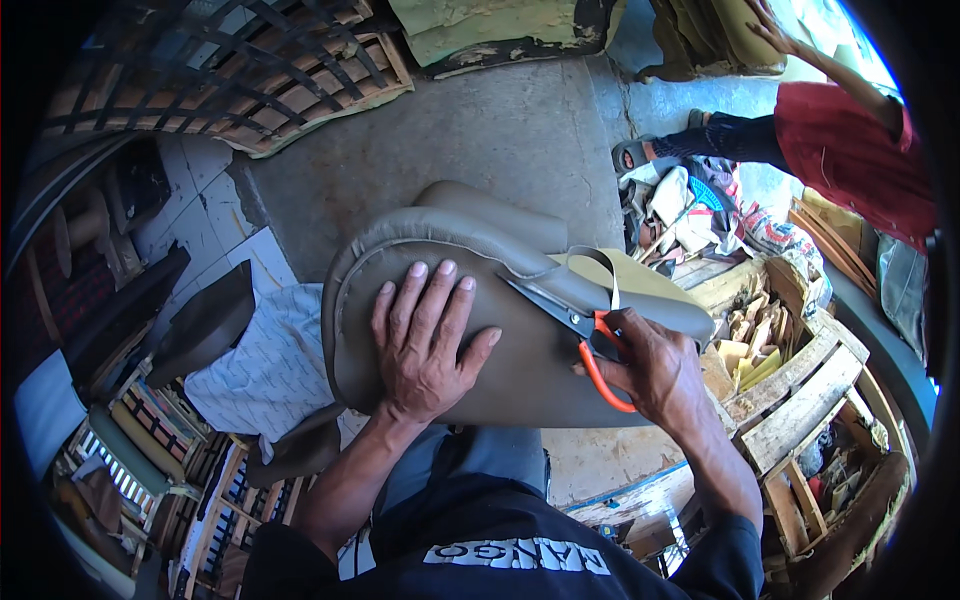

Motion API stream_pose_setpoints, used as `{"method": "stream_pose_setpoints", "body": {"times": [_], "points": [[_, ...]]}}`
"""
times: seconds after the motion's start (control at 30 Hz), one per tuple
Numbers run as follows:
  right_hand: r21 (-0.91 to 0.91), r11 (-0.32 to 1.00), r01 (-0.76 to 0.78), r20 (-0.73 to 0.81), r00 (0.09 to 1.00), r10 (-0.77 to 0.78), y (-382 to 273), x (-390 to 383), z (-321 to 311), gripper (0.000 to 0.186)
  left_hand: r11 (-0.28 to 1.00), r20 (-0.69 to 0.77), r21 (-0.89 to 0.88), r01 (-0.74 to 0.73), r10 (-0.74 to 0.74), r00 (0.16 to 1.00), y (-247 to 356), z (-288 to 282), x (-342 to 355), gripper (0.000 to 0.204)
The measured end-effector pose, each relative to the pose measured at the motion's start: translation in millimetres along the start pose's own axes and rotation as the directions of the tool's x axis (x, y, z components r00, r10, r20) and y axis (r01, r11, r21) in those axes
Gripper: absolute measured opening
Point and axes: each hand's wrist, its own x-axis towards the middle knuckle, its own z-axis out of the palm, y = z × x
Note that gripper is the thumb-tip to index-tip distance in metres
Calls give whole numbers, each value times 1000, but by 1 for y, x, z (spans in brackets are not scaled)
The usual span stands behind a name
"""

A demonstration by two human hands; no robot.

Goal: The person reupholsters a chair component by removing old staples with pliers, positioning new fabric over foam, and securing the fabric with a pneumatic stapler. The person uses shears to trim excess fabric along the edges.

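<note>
Taupe leather-look curved cushion lies across the denim-clad lap; left hand rests flat, fingers spread, near its left edge; right hand grasps orange-handled steel scissors near its upper edge.

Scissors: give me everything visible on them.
The scissors have dark, metal-looking blades and orange, plastic-looking handles, joined at a pivot. The right hand grips the handles, hiding part of them. The handles stand apart. The blades point forward and left, over the grey-brown cover near its raised edge; whether they touch it is unclear.
</note>
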Motion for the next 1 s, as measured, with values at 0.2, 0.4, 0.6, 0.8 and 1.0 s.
{"method": "stream_pose_setpoints", "body": {"times": [0.2,0.4,0.6,0.8,1.0], "points": [[2,999,-48,45,998,48,-6,8,0,50,1000,8,4,-8,8,1000,-2,-1,-2,54],[32,999,36,59,998,-38,-3,18,0,47,991,0,-128,-29,29,1000,-22,-21,-1,53],[-43,999,12,34,999,-10,-13,22,2,47,636,-217,326,700,-670,710,-286,-159,32,71],[124,988,90,-19,996,-88,10,20,1,49,108,-288,674,731,-873,394,-543,-479,-41,59],[24,994,111,-12,994,-110,-16,36,10,49,858,-41,116,500,-499,866,-183,-162,-10,36]]}}
